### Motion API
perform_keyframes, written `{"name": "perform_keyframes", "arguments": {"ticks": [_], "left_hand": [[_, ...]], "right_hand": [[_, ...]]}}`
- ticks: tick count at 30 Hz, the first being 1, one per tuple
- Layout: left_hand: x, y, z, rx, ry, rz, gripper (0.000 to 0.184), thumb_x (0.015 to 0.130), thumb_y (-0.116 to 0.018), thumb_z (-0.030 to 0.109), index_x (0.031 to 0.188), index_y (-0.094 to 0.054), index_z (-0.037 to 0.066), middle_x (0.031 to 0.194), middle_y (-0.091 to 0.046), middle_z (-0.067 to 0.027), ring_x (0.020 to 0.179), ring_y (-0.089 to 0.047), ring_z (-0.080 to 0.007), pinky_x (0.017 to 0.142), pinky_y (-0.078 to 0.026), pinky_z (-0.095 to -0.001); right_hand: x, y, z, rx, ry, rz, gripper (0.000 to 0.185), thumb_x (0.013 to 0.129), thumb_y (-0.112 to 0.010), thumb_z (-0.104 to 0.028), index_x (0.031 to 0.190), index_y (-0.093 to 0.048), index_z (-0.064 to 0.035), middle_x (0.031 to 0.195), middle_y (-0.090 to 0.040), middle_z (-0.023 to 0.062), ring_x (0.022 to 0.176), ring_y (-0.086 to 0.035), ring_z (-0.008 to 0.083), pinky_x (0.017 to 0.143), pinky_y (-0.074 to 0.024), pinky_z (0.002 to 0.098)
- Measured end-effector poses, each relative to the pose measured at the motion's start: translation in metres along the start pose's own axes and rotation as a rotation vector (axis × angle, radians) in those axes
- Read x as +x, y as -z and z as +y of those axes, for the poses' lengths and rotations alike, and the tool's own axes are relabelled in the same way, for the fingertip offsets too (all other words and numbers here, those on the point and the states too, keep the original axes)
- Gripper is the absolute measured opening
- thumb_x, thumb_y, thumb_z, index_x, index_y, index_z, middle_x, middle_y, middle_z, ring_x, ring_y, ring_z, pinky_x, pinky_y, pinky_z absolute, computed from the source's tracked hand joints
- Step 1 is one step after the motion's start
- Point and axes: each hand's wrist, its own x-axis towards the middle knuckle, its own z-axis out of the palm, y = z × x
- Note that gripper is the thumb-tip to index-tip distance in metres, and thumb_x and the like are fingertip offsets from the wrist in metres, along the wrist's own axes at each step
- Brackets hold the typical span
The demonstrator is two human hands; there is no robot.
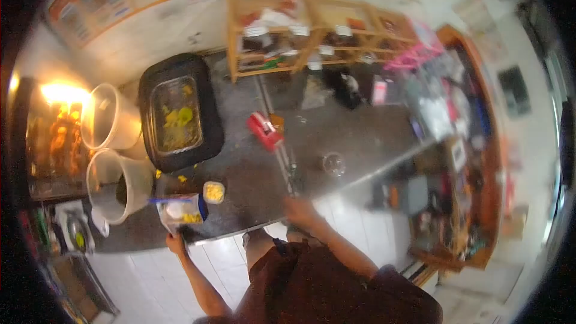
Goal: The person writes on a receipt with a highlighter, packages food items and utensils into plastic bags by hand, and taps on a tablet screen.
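Posters (108, 3) are hanging on the pale wall (207, 21), and below them a dark counter (249, 183) is running across, with a large black tray (210, 123) serving as its landmark. Two clear tubs (135, 192) are standing to the left of that black tray, and a red-and-white object (264, 131) is lying to its right.

On the near side of the black tray, close to the counter's front edge, a small tray (204, 207) is resting with yellow bits (192, 218) inside. The left hand (175, 243) is sitting at its near left corner, so the small tray is lying just beyond those fingers and slightly to their right. This hand is clearly the nearer one; its fingers are showing too small to tell whether they are gripping or only touching.

The small tray's long axis seems to be running sideways, roughly along the front edge, its blue-edged end pointing right.

Right of and nearer than the black tray, the right hand (302, 211) is hanging at the counter's edge, blurred; whether its fingers are apart or closing on the thin dark item (292, 177) just beyond them, I cannot tell. That item is pointing away from the person.
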Motion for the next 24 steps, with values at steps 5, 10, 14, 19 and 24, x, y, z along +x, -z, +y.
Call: {"name": "perform_keyframes", "arguments": {"ticks": [5, 10, 14, 19, 24], "left_hand": [[-0.222, -0.091, 0.03, -0.627, 0.203, -0.151, 0.052, 0.08, -0.071, 0.037, 0.105, -0.062, -0.007, 0.093, -0.063, -0.0085, 0.08, -0.056, -0.0222, 0.07, -0.046, -0.0363], [-0.226, 0.002, 0.02, -1.041, 0.461, -0.396, 0.031, 0.084, -0.069, 0.025, 0.099, -0.063, -0.001, 0.076, -0.057, -0.0033, 0.07, -0.053, -0.0153, 0.059, -0.045, -0.0288], [-0.249, -0.029, 0.268, -1.041, 0.273, -0.403, 0.028, 0.085, -0.069, 0.011, 0.109, -0.057, 0.0, 0.095, -0.061, -0.0088, 0.078, -0.057, -0.0165, 0.068, -0.048, -0.0297], [-0.329, -0.093, 0.449, -1.061, -0.01, -0.448, 0.036, 0.09, -0.064, 0.011, 0.117, -0.043, -0.002, 0.116, -0.056, -0.0164, 0.096, -0.061, -0.023, 0.083, -0.05, -0.0377], [-0.42, -0.208, 0.591, -1.2, -0.113, -0.574, 0.03, 0.088, -0.064, 0.009, 0.115, -0.056, -0.002, 0.108, -0.063, -0.0122, 0.095, -0.062, -0.0218, 0.083, -0.049, -0.0361]], "right_hand": [[-0.099, 0.08, 0.068, -0.147, -0.259, -0.048, 0.035, 0.08, -0.063, -0.026, 0.106, -0.06, -0.0036, 0.097, -0.065, 0.0193, 0.093, -0.061, 0.0388, 0.08, -0.0481, 0.048], [-0.046, -0.024, 0.026, 0.328, 0.048, 0.0, 0.045, 0.084, -0.071, -0.036, 0.115, -0.059, -0.0055, 0.099, -0.067, 0.0131, 0.085, -0.067, 0.0213, 0.067, -0.0524, 0.0357], [-0.037, 0.057, -0.017, 0.594, 0.27, -0.137, 0.048, 0.086, -0.07, -0.037, 0.119, -0.057, -0.0062, 0.101, -0.067, 0.0117, 0.092, -0.065, 0.0213, 0.074, -0.0519, 0.0339], [-0.043, 0.13, 0.039, 0.554, 0.599, 0.248, 0.04, 0.089, -0.067, -0.036, 0.113, -0.06, -0.0036, 0.101, -0.066, 0.0128, 0.092, -0.061, 0.017, 0.075, -0.0479, 0.0318], [-0.037, 0.228, 0.232, 0.671, 0.425, 0.178, 0.038, 0.093, -0.061, -0.037, 0.107, -0.063, -0.0012, 0.083, -0.061, 0.0106, 0.072, -0.053, 0.0144, 0.063, -0.0428, 0.033]]}}
